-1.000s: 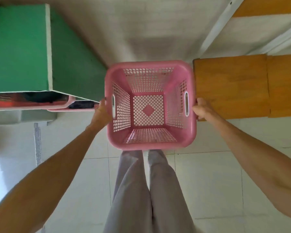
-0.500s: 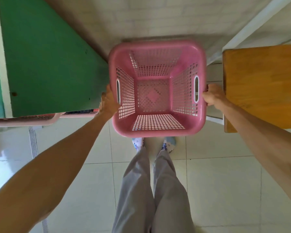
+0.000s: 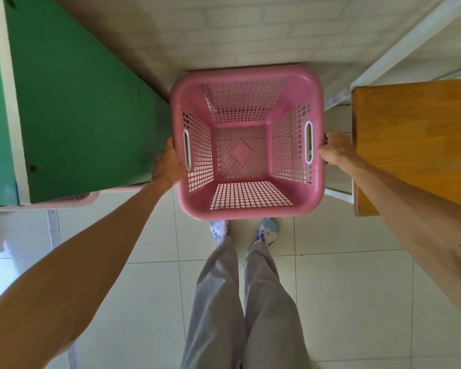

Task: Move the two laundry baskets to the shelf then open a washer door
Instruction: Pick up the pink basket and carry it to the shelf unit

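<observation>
An empty pink mesh laundry basket (image 3: pixel 246 209) with white-lined handle slots hangs in front of me, above my feet. My left hand (image 3: pixel 168 165) grips its left rim by the handle slot. On the opposite side my right hand (image 3: pixel 336 149) grips the right rim. The basket sits between a green cabinet and a wooden top, close to the white brick wall. A second pink basket rim (image 3: pixel 64 202) shows under the green cabinet's edge at the left. No washer door is in view.
A green cabinet (image 3: pixel 85 102) with a white edge fills the left. A wooden board (image 3: pixel 415 145) on a white metal frame (image 3: pixel 410 35) stands at the right. Pale floor tiles lie below, with my grey trousers and patterned shoes (image 3: pixel 266 230).
The basket, held in both hands, has gone down and forward toward the wall into the gap between cabinet and wooden board. My feet now show below it.
</observation>
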Demonstrator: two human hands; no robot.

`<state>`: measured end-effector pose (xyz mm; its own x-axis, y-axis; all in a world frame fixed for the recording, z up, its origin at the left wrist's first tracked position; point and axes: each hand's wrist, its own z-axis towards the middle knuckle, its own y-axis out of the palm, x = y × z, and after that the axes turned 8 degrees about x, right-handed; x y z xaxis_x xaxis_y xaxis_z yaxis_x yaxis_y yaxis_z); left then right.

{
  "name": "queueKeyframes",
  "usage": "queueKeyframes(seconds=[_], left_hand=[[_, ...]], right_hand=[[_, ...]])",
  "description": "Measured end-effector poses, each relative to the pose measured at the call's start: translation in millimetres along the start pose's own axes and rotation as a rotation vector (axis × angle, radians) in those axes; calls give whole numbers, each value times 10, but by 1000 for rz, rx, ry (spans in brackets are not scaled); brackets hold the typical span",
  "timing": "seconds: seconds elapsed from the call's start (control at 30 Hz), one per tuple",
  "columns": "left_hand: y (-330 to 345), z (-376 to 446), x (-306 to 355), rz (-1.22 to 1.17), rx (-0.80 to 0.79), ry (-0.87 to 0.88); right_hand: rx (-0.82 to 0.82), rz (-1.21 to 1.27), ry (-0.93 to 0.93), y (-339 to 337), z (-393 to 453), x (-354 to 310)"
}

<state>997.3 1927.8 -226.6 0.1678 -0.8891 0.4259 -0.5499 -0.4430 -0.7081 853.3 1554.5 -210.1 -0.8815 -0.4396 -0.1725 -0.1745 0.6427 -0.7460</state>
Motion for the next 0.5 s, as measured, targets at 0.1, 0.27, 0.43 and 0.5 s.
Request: queueKeyframes(seconds=[0.1, 0.27, 0.43, 0.5], left_hand=[[-172, -153, 129, 43, -19, 0], [-816, -893, 714, 34, -45, 137], [-1473, -1801, 1380, 206, -140, 239], [-1665, -2103, 1615, 356, -131, 334]], right_hand=[[26, -15, -12, -149, -251, -87], [-15, 113, -34, -745, -1192, -275], [6, 102, -101, -1506, -2381, -244], [25, 84, -94, -1763, -2796, -101]])
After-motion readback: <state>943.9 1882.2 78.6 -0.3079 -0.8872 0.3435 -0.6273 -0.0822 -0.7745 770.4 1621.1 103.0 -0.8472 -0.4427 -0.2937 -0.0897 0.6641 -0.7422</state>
